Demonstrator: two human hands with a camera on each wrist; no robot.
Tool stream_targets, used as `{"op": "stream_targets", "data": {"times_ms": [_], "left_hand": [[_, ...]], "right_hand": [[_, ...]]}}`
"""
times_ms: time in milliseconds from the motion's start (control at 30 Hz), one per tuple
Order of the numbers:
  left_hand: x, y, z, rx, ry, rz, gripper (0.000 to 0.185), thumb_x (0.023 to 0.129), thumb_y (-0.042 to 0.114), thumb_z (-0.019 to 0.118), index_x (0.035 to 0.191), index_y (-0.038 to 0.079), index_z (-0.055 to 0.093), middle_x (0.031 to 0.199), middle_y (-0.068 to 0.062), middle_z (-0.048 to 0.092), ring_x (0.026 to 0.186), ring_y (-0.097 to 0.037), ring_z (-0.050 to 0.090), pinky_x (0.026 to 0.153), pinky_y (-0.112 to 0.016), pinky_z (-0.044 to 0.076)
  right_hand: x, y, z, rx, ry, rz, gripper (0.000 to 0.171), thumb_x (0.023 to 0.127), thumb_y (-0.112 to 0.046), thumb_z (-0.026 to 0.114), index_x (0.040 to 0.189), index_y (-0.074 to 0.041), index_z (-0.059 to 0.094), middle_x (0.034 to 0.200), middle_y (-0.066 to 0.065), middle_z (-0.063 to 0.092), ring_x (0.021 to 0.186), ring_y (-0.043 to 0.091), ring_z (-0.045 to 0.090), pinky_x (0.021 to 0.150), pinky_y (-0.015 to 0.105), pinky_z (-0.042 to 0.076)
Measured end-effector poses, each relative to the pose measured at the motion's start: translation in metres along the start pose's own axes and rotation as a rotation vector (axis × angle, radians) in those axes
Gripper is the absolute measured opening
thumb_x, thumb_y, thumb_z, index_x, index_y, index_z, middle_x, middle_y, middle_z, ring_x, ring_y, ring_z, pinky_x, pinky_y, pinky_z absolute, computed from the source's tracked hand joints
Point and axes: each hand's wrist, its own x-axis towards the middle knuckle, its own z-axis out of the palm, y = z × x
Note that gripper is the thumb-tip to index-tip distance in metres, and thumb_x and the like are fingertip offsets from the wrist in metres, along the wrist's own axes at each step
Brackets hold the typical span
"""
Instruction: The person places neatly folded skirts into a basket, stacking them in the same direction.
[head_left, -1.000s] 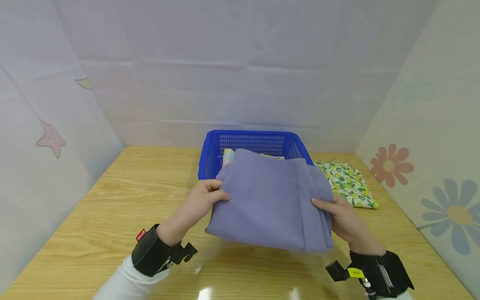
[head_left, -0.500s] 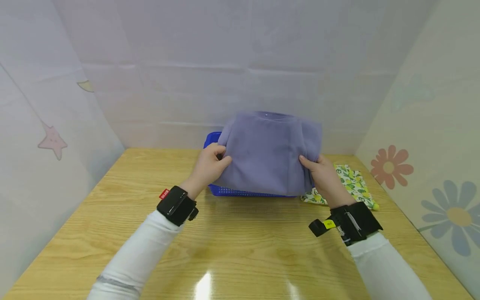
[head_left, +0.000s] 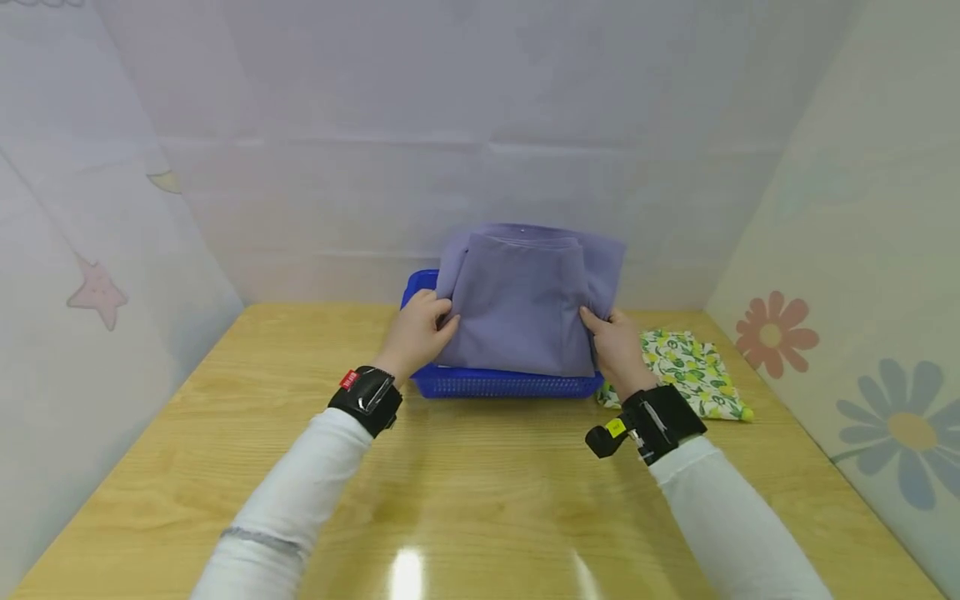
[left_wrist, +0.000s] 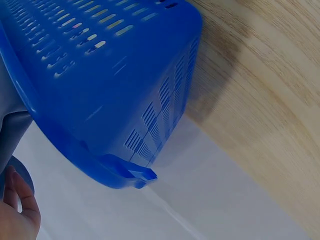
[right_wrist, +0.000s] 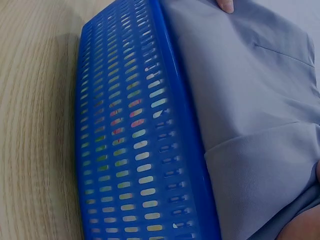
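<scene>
A folded lavender cloth point(head_left: 517, 308) with stitched seams is spread between both hands over the blue plastic basket point(head_left: 506, 385). My left hand point(head_left: 415, 335) pinches its left side between thumb and fingers. On the opposite side my right hand point(head_left: 619, 350) grips the edge, thumb on the front face. The cloth hides most of the basket's opening. In the right wrist view, its lower part point(right_wrist: 240, 100) lies along the basket rim, and coloured contents show through the slots. The left wrist view catches the left hand point(left_wrist: 19, 212) only at its edge, beside the basket wall point(left_wrist: 105, 125).
A cloth item with a lemon print point(head_left: 690, 371) lies flat on the wooden table point(head_left: 480, 500), right of the basket. White sheeting point(head_left: 480, 167) stands close behind the basket, and printed panels with flowers point(head_left: 772, 335) and a star border the sides.
Both hands have carried the lavender cloth forward, away from the body, until it stands over the basket. In the last half second the right hand has shifted slightly left, and both keep their grip.
</scene>
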Motion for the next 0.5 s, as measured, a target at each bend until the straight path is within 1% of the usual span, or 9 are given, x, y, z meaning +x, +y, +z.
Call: {"op": "stream_targets", "data": {"times_ms": [167, 367, 500], "left_hand": [[0.002, -0.004, 0.004, 0.033, -0.009, 0.003, 0.04, 0.096, 0.009, 0.067, 0.067, 0.011, 0.039, 0.076, -0.008, 0.046, 0.088, -0.031, 0.052, 0.075, -0.04, 0.044], [0.006, -0.007, 0.014, 0.075, -0.026, -0.026, 0.042, 0.097, 0.01, 0.067, 0.067, 0.012, 0.037, 0.076, -0.011, 0.049, 0.094, -0.034, 0.057, 0.081, -0.045, 0.049], [0.004, -0.008, 0.02, 0.095, -0.01, -0.031, 0.046, 0.095, 0.01, 0.069, 0.066, 0.014, 0.034, 0.073, -0.01, 0.049, 0.096, -0.036, 0.061, 0.079, -0.046, 0.05]], "right_hand": [[0.008, 0.0, 0.0, -0.044, -0.004, -0.02, 0.056, 0.11, -0.018, 0.047, 0.16, 0.002, 0.031, 0.168, 0.021, 0.026, 0.156, 0.037, 0.028, 0.129, 0.05, 0.026], [0.015, 0.001, 0.0, -0.079, -0.011, -0.029, 0.055, 0.11, -0.018, 0.048, 0.159, 0.0, 0.033, 0.167, 0.022, 0.029, 0.155, 0.038, 0.032, 0.127, 0.05, 0.029], [0.018, 0.001, 0.003, -0.165, 0.018, -0.046, 0.051, 0.109, -0.019, 0.051, 0.155, 0.001, 0.041, 0.163, 0.024, 0.037, 0.15, 0.041, 0.039, 0.124, 0.052, 0.034]]}}
